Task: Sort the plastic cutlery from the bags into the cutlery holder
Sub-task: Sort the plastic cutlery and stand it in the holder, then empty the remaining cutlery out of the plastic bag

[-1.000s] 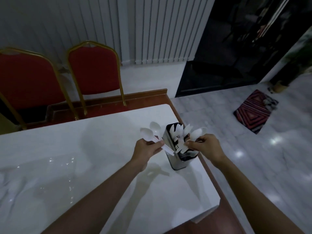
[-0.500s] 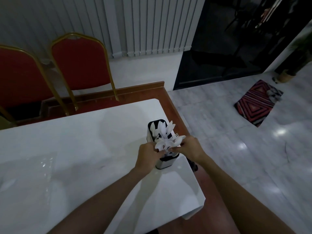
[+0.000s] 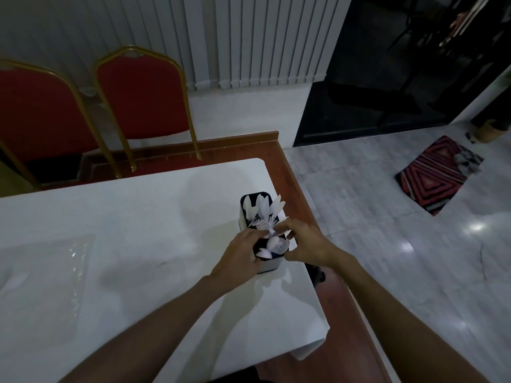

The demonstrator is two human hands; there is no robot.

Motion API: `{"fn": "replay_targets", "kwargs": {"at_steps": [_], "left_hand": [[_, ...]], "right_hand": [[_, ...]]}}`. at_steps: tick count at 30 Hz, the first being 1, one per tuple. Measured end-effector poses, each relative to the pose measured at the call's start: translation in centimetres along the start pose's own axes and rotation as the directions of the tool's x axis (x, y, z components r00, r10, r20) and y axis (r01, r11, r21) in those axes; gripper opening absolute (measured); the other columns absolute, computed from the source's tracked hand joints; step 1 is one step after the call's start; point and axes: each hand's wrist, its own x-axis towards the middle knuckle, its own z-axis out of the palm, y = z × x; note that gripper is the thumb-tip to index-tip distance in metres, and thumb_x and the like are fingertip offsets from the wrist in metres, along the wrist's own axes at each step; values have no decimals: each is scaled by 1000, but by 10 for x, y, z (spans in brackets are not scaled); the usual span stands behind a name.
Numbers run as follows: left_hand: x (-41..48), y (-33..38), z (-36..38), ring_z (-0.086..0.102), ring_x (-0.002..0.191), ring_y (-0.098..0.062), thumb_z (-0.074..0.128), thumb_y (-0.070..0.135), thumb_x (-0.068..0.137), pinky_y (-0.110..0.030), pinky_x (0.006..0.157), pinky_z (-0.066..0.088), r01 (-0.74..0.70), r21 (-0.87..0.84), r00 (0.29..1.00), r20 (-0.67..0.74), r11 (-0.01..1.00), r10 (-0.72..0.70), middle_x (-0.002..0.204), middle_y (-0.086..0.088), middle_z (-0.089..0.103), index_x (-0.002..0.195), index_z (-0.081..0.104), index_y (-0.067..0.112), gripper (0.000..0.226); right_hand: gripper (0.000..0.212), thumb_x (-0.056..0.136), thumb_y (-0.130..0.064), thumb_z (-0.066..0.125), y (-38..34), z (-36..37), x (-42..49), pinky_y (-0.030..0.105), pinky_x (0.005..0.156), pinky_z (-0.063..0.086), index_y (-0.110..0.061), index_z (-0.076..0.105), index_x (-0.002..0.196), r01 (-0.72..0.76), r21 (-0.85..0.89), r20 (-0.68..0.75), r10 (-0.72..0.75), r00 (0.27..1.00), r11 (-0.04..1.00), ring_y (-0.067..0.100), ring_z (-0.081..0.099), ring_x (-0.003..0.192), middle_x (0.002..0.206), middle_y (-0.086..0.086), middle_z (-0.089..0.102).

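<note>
**Both hands at the cutlery holder by the table's right edge**

The cutlery holder (image 3: 269, 266) stands upright on the white table (image 3: 138, 230), close to its right edge and about midway between the far right corner and the near right corner; its long opening runs away from the person, the far end leaning a little to the left.

The left hand (image 3: 240, 258) lies against the holder's left side, its fingers curled over the rim at the near compartment, so it grips the holder; the right hand (image 3: 304, 244) arches over the holder from the right, thumb low by the near rim and bent fingers reaching across the top towards the middle compartment; whether it pinches a piece of cutlery I cannot tell, as the fingertips merge with the white plastic. The holder thus sits between the two hands, touched by both.

All the cutlery stands handle-down, heads up. The spoons (image 3: 272, 246) fill the near compartment, bowls showing between the two hands; the forks (image 3: 264, 224) are in the middle, tines pointing up and slightly to the far side, just beside the right fingertips; the knives (image 3: 261, 207) stand in the far compartment, blades fanning up and towards the far right, clear of both hands.

A clear plastic bag (image 3: 55, 272) lies flat near the table's left side, well apart from the holder; two red chairs (image 3: 138, 92) stand beyond the far edge; a striped rug (image 3: 439, 175) lies on the tiled floor to the right.
</note>
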Motion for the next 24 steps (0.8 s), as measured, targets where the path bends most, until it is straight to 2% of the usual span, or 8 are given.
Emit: {"fn": "replay_targets", "kwargs": {"at_steps": [2,4,9,13,16,19,21,24], "left_hand": [[-5,-1,-4,48,114,-8,53,34,81,-18,98,39,-36,52,999,27,998,34,125,2,53,130,53,17,52],[-10,-4,-11,44,118,-8,55,26,78,-15,99,34,-22,63,1000,5,998,22,128,5,49,130,51,17,53],[-19,-19,-32,38,124,-5,58,9,79,-6,103,26,9,123,987,-160,992,11,132,5,45,130,51,16,52],[-35,-42,-63,38,128,-8,58,11,86,-12,104,28,117,121,943,-323,986,-73,134,4,45,130,52,17,45],[-59,-68,-91,40,126,-11,57,14,90,-21,105,35,230,108,883,-441,967,-161,132,2,48,128,53,16,38],[-95,-103,-119,42,125,-13,55,15,92,-23,105,36,366,80,803,-530,927,-272,130,2,51,126,54,16,34],[-125,-129,-140,43,124,-17,54,14,92,-19,103,30,476,33,735,-564,879,-377,127,0,54,125,55,14,32],[-172,-173,-168,53,108,-25,58,10,89,-16,89,32,623,-43,618,-585,781,-525,108,-6,63,116,60,9,27]], "right_hand": [[47,75,-29,72,-1,2,-4,27,86,49,-26,58,120,5,-36,-71,-8,997,999,5,55,100,115,-16,58],[43,76,-26,68,-5,3,-5,32,87,49,-30,57,118,10,-44,-164,-17,986,999,5,54,99,112,-20,55],[45,69,-18,62,-39,6,10,37,88,47,-22,60,115,152,-121,-306,-183,934,981,14,55,100,109,-7,62],[50,73,-16,63,-82,29,35,30,97,43,-16,60,124,256,-122,-250,-279,927,959,17,54,113,122,-2,62],[52,80,-17,63,-112,61,60,25,106,32,-16,54,132,286,-140,-220,-312,924,948,17,45,128,137,0,54],[53,87,-18,61,-142,101,83,27,111,26,-13,47,138,293,-142,-148,-313,938,945,20,37,136,146,4,46],[53,90,-18,59,-162,133,96,25,112,26,-15,44,140,267,-119,-92,-278,956,956,18,34,138,147,3,44],[49,92,-16,56,-189,183,110,26,108,32,-18,43,139,203,-76,-5,-204,979,976,19,39,134,143,5,47]]}}
